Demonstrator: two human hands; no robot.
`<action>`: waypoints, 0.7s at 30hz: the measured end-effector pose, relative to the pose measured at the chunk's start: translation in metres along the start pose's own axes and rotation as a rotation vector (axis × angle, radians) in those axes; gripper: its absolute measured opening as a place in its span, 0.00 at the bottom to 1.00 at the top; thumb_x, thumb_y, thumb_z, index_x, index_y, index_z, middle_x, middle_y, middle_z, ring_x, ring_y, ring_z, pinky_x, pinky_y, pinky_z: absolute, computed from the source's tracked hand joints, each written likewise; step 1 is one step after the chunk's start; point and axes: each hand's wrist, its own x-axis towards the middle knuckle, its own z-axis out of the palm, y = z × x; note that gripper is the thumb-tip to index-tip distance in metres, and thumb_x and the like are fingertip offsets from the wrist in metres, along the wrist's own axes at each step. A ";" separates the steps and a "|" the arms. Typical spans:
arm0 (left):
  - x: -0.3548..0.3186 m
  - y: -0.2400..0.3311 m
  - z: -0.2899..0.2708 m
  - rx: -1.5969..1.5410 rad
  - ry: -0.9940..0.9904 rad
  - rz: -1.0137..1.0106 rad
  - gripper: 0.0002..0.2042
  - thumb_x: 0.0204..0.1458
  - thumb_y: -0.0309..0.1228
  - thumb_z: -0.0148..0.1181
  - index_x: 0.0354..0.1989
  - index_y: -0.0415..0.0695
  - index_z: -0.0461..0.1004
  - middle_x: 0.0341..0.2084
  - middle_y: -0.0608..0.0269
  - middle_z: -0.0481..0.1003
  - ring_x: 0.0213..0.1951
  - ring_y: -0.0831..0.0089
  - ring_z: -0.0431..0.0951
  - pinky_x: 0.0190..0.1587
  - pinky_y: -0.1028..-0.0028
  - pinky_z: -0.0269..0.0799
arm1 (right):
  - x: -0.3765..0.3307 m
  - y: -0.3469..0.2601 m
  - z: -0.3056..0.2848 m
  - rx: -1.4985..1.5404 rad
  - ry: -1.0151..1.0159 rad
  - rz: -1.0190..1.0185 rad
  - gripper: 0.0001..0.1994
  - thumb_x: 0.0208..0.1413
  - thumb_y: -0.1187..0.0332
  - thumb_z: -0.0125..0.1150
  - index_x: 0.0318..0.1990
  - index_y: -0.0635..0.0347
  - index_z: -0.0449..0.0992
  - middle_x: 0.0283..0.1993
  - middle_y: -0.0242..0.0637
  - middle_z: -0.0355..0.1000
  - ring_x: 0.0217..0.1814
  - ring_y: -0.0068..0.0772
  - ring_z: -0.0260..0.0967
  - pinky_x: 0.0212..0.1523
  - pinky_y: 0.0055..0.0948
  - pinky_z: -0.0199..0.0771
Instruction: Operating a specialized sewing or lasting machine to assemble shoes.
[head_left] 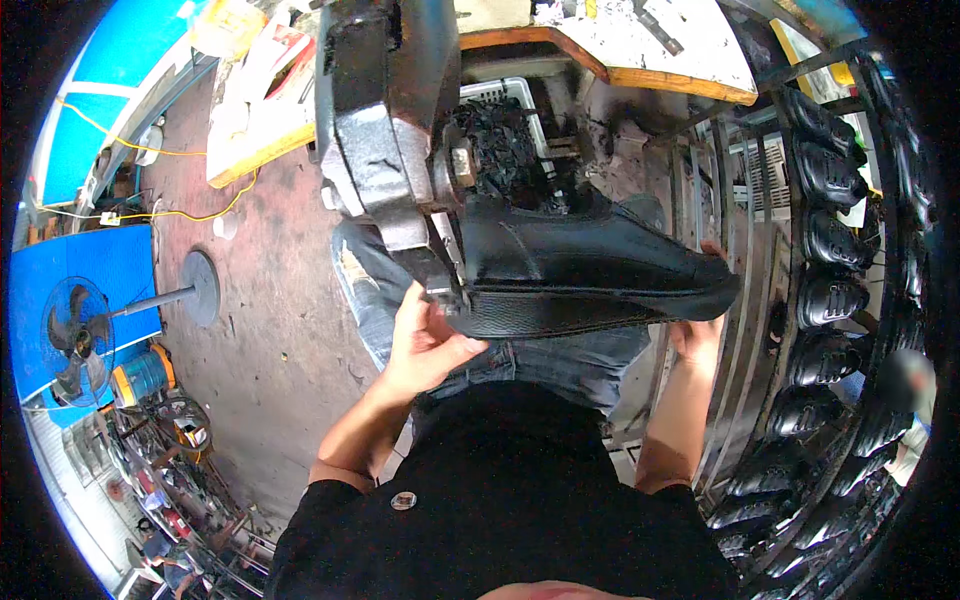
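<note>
A black leather shoe [590, 255] lies sideways across my lap, its textured sole edge facing me. Its left end is up against the lower tip of a heavy dark metal machine [385, 150], which looks like a shoe-stitching machine. My left hand [428, 338] is closed on that end, thumb along the sole edge, right beside the machine's tip. At the other end, my right hand [700, 332] grips the shoe from below and behind. The shoe hides part of the right fingers. Where the machine meets the shoe is partly hidden.
Behind the shoe stands a white basket [533, 110] of black scraps. Worktables [690, 70] with wooden edges flank the machine. On the right, racks [785, 350] hold several black shoes [832, 300]. A fan [85, 330] and a yellow cable [200, 213] are at left. A person [908, 400] is far right.
</note>
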 end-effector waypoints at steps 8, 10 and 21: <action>-0.004 -0.001 -0.011 -0.165 0.238 -0.046 0.53 0.49 0.22 0.70 0.77 0.50 0.35 0.58 0.58 0.69 0.55 0.69 0.72 0.58 0.68 0.69 | 0.018 -0.031 0.030 -0.330 -0.199 -0.181 0.45 0.43 0.59 0.76 0.68 0.60 0.56 0.62 0.54 0.68 0.62 0.45 0.69 0.65 0.40 0.68; -0.006 0.006 -0.014 -0.271 0.266 -0.019 0.55 0.48 0.24 0.71 0.77 0.52 0.34 0.58 0.58 0.69 0.57 0.67 0.72 0.59 0.66 0.70 | 0.020 -0.040 0.055 -0.342 -0.245 -0.188 0.45 0.43 0.59 0.76 0.67 0.61 0.56 0.62 0.56 0.68 0.62 0.46 0.69 0.65 0.40 0.67; -0.013 0.013 -0.064 -0.239 0.409 0.116 0.46 0.50 0.26 0.71 0.75 0.54 0.48 0.56 0.65 0.70 0.51 0.69 0.75 0.52 0.66 0.74 | 0.028 0.001 0.111 -0.201 -0.433 -0.132 0.41 0.45 0.72 0.75 0.66 0.64 0.58 0.64 0.56 0.66 0.67 0.46 0.65 0.68 0.43 0.63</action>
